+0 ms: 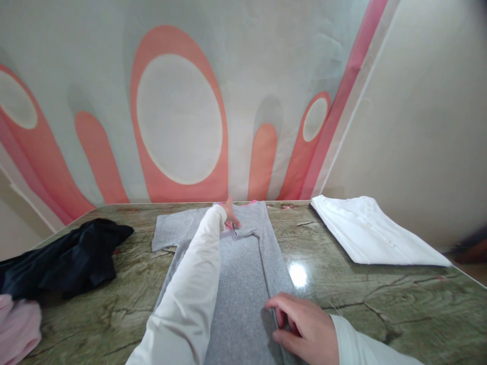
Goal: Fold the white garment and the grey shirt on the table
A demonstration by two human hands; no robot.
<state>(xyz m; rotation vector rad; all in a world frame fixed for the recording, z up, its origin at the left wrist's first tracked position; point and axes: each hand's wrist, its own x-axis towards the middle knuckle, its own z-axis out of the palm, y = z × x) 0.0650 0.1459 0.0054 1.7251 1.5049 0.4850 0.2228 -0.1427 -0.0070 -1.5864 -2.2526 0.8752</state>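
Two hands worked on a grey shirt [243, 268] spread flat in the lower middle of the frame, on a glossy green marbled table [380, 299]. The left hand [230, 214], reaching up the frame in a white sleeve, pinched the shirt near its pink-edged collar. The right hand [304, 327] lay flat on the shirt's folded right edge near the bottom, fingers loosely spread, gripping nothing. A folded white garment [373, 233] sat at right, a dark garment [64, 258] at left, pink cloth [17, 329] at lower left.

Hands [304, 324] on grey shirt [243, 274] (half-folded)
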